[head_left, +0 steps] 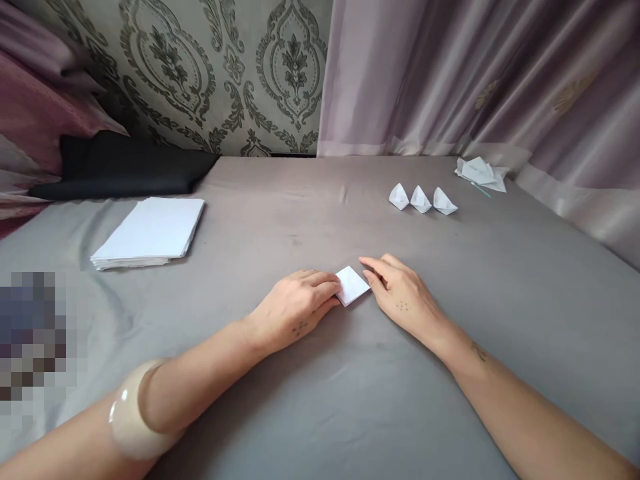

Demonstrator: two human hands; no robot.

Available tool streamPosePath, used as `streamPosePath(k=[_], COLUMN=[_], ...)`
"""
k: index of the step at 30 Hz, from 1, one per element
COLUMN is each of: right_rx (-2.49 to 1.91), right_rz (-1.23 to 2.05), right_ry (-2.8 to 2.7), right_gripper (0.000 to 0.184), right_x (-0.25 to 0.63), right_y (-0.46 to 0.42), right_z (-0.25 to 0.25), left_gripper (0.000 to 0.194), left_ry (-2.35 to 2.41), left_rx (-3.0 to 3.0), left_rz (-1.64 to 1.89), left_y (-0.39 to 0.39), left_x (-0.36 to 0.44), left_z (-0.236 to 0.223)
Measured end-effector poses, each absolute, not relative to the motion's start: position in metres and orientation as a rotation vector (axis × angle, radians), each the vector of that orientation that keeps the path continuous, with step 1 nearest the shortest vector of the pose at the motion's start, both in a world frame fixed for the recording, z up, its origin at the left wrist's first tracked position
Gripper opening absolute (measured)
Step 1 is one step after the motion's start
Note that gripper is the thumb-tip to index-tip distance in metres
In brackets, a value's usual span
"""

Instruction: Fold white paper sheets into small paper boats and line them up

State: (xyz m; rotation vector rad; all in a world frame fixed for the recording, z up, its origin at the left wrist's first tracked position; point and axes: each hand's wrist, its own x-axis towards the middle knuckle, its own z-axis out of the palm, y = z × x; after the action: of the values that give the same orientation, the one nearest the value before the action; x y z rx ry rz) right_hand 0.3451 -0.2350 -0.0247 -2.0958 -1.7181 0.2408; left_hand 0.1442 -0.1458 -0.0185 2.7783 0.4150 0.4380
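Note:
A small folded square of white paper (pixel 353 285) lies near the middle of the grey cloth, one corner towards me. My left hand (pixel 296 305) grips its left corner, thumb below and fingers on top. At the paper's right corner is my right hand (pixel 406 295), thumb and forefinger stretched out and apart, with nothing visible between them. The thumb tip comes very close to the paper; whether it touches, I cannot tell. Beyond the hands, three folded white paper boats (pixel 421 199) stand in a row.
On the left lies a stack of white paper sheets (pixel 150 229), with a black folded cloth (pixel 135 167) behind it. Loose papers (pixel 480 172) and a thin greenish stick (pixel 481 190) sit at the far right by the curtain (pixel 400 73). A pixelated patch covers the left edge.

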Motion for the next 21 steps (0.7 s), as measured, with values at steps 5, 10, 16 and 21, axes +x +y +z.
streamPosePath(k=[5,10,16,21], right_rx=[-1.899,-1.859,-1.891,-1.876], right_rz=[0.196,0.118,-0.012,-0.057], right_ry=[-1.688,-1.913,-1.991,-2.030], right_gripper=[0.032,0.027,0.015,0.024], right_x=[0.337,0.322,0.321,0.323], right_y=[-0.248,-0.259,-0.261,-0.261], right_z=[-0.022,-0.016,-0.019,-0.021], left_gripper=[0.022,0.024,0.029,0.024], left_ry=[0.397,0.387,0.370,0.536], left_rx=[2.737,2.754,2.858,2.708], left_rz=[0.542,0.573,0.502,0.575], left_y=[-0.141,-0.139,-0.146,-0.146], left_x=[0.146,0.147,0.149,0.150], left_z=[-0.028,-0.033,-0.026,-0.029])
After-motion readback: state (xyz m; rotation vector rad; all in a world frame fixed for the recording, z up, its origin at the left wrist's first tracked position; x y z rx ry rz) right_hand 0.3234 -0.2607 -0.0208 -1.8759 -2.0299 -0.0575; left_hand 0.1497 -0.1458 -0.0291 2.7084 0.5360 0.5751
